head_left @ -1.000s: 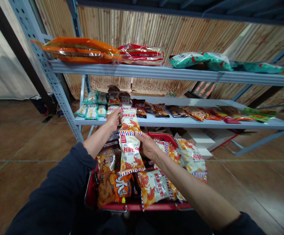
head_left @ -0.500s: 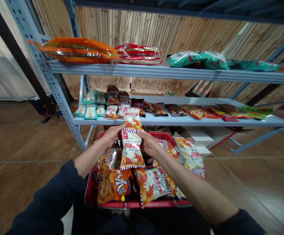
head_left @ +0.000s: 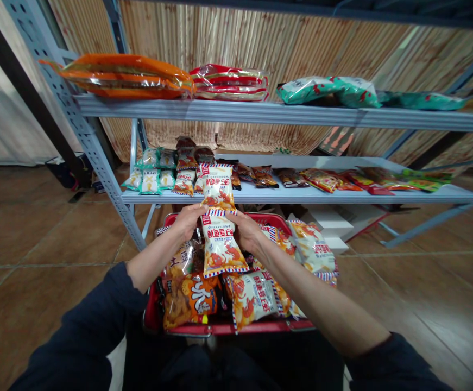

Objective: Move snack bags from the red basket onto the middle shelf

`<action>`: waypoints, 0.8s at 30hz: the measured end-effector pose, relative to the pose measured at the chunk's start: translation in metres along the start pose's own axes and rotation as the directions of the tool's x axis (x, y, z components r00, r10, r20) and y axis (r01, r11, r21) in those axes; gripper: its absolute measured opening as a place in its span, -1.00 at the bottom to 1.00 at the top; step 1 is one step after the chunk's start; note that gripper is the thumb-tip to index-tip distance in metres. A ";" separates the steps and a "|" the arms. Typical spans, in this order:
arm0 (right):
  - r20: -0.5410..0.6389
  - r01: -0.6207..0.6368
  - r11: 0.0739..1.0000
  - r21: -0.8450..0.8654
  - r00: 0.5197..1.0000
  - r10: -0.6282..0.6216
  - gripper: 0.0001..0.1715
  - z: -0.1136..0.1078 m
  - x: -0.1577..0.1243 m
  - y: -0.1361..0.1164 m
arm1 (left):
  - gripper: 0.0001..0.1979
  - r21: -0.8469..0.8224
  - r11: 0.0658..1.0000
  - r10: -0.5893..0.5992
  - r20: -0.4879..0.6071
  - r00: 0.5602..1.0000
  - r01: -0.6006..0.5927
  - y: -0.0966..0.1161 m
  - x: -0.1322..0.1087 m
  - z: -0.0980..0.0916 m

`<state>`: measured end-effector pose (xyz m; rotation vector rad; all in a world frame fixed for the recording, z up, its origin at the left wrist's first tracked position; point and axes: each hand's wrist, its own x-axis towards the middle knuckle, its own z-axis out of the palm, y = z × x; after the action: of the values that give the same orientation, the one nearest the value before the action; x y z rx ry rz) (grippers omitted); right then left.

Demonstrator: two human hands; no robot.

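Note:
My left hand [head_left: 187,219] and my right hand [head_left: 247,231] both pinch a strip of joined white snack packets [head_left: 220,217] with red shrimp art and a red-blue striped border. Each hand grips the seam between the upper and lower packet, the left one from the left side, the right one from the right. The strip hangs above a red basket [head_left: 224,328] heaped with more of the same packets and orange snack bags [head_left: 191,304]. The strip's top reaches the front edge of the lower shelf [head_left: 301,196].
A grey metal rack holds small snack packs [head_left: 150,176] on the lower shelf and orange [head_left: 126,76], red [head_left: 230,84] and green bags [head_left: 326,92] on the upper shelf. White boxes [head_left: 321,222] sit under it. Brown tiled floor lies on both sides.
My left hand slid down from the strip's top to the middle seam, opposite my right hand. The view shifted slightly, the shelves sitting a little higher.

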<state>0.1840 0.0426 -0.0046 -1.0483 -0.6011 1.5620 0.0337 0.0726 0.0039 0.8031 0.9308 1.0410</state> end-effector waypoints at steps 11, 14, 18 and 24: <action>-0.011 0.003 1.000 0.022 1.000 -0.003 -0.89 -0.007 0.006 0.005 | -0.71 -0.077 0.997 0.008 -0.012 1.000 -0.009 -0.006 0.001 0.004; -0.030 0.002 1.000 0.027 1.000 -0.002 -0.90 -0.008 0.007 0.003 | -0.67 -0.077 0.996 -0.037 -0.020 0.999 0.035 -0.008 -0.004 0.004; -0.095 0.058 0.997 0.052 0.994 -0.053 -0.93 -0.009 0.009 -0.006 | -0.58 0.009 0.985 -0.174 0.074 0.982 0.174 -0.011 -0.024 -0.001; -0.173 0.126 0.990 0.067 0.978 -0.113 -0.95 -0.014 0.022 -0.019 | -0.61 0.027 0.975 -0.222 0.223 0.949 0.221 -0.026 -0.061 -0.014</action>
<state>0.2062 0.0667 -0.0022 -1.0548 -0.4745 1.3658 0.0165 0.0087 -0.0103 0.7798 0.8065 0.7369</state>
